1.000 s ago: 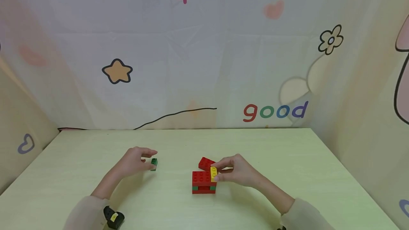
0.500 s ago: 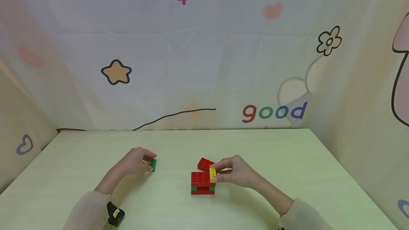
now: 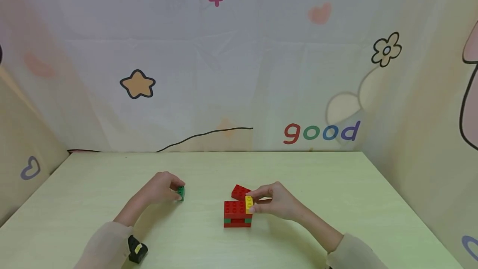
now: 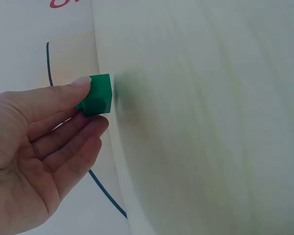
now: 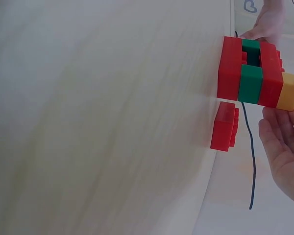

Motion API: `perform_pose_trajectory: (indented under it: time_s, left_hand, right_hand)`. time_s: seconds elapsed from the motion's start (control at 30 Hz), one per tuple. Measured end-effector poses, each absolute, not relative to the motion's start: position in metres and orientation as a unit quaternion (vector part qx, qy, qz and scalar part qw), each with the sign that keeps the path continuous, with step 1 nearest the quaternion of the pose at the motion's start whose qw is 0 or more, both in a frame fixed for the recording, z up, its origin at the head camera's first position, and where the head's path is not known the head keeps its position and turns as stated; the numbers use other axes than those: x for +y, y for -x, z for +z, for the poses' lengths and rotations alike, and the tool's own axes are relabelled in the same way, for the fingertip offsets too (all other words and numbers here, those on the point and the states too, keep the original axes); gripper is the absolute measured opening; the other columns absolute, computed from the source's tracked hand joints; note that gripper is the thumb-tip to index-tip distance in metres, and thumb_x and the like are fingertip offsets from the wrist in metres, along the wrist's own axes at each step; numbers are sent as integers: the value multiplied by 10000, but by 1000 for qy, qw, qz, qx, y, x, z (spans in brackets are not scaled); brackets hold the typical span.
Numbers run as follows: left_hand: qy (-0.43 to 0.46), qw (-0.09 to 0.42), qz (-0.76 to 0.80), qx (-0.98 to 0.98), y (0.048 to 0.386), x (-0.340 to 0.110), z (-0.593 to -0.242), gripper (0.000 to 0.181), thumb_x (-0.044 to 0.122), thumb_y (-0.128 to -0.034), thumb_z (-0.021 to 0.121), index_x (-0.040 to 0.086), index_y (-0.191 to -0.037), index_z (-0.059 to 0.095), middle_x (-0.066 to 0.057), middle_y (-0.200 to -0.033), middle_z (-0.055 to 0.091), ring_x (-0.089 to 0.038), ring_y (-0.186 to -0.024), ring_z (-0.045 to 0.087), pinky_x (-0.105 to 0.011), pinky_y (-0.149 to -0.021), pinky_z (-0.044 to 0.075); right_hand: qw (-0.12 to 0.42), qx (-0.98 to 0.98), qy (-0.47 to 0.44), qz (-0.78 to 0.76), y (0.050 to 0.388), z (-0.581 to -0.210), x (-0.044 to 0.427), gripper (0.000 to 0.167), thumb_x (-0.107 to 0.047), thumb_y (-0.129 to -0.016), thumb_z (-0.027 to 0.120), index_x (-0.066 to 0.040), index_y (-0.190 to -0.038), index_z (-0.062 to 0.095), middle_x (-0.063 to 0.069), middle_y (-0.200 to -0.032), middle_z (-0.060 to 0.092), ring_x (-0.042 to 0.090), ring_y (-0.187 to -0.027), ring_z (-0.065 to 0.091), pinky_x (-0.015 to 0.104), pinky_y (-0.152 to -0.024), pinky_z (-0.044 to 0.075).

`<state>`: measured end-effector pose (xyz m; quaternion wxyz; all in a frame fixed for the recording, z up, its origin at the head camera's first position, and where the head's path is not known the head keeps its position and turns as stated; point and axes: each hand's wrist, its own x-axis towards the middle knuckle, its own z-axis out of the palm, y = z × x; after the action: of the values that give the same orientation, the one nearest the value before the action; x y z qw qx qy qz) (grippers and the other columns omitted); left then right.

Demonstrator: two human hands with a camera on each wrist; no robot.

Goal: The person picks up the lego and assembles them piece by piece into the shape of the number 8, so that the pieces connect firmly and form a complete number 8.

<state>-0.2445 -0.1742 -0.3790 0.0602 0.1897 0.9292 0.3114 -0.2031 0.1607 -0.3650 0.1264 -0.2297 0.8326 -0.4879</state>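
Observation:
My left hand (image 3: 162, 188) pinches a small green brick (image 4: 99, 95) between thumb and fingers, close to the table at the left of centre. In the head view that green brick (image 3: 181, 192) shows its studs upward. Over at the middle, my right hand (image 3: 278, 201) pinches a yellow brick (image 3: 249, 204) that sits on the right end of a stack's top. The stack (image 3: 234, 214) has a red brick above and below, with green bricks (image 5: 250, 83) between them and a gap in the middle. Behind it lies a loose red brick (image 3: 240, 192), partly hidden by the stack.
The pale wooden table (image 3: 201, 244) reaches back to a printed cloth (image 3: 239, 74) hung behind it. A black device (image 3: 137, 250) is at the left sleeve.
My left thumb and fingers have closed around the green brick, which has turned slightly. My right hand stays at the yellow brick on the stack.

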Motion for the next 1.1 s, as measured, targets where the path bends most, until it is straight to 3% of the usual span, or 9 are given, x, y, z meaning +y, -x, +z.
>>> perform_pose_trajectory:
  time_s: [0.5, 1.1]
  left_hand:
    - [-244, 40, 363, 898, 225, -152, -367, 332, 99, -741, 729, -47, -1031, 656, -60, -950, 667, -210, -844, 623, -305, -735, 521]
    - [-278, 50, 436, 854, 205, -117, -361, 343, 85, -765, 713, -43, -1076, 640, -72, -1005, 646, -194, -883, 613, -264, -748, 527]
  right_hand:
    - [122, 835, 231, -484, 202, -364, 161, 371, -178, -770, 728, -10, -1091, 654, 101, -1019, 661, 225, -944, 597, 311, -792, 520]
    - [117, 837, 236, -480, 204, -366, 161, 362, -167, -768, 731, -6, -1083, 657, 103, -1009, 657, 221, -920, 600, 308, -786, 522]
